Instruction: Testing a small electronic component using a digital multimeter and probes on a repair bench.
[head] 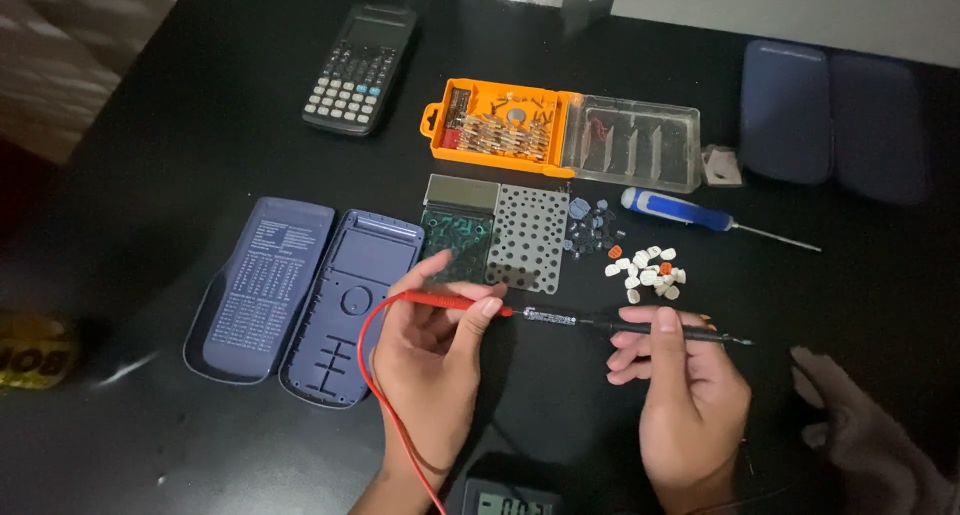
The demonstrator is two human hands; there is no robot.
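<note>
**A:** Red probe (440, 299) in the left hand (432, 370), black probe (650, 327) in the right hand (690, 395) — the two tips look to meet, or very nearly, over the bare desk (180, 155) between the hands.

**B:** Grip on each?

**A:** Left fingers (478, 320) pinched shut around the red shaft, its lead (385, 405) looping down by the wrist. Right fingers curled closed over the black one, pen-style. A multimeter (505, 497) shows at the bottom edge between the wrists; the digits are too cut off to read.

**B:** And the job itself — how far in?

**A:** By my reckoning, teardown is done. The back shell (345, 310) lies open just left of the hand, the slide cover (262, 287) beside it. Above the probes sit the circuit board (455, 237) with its display and the perforated keypad sheet (528, 237), with loose keys (645, 273) piled to the right. Neither probe touches the board, so any testing of it looks not yet begun.

**B:** Further out?

**A:** Blue screwdriver (680, 213), orange bit case (560, 130) open, an intact calculator (358, 70) at the top.
</note>
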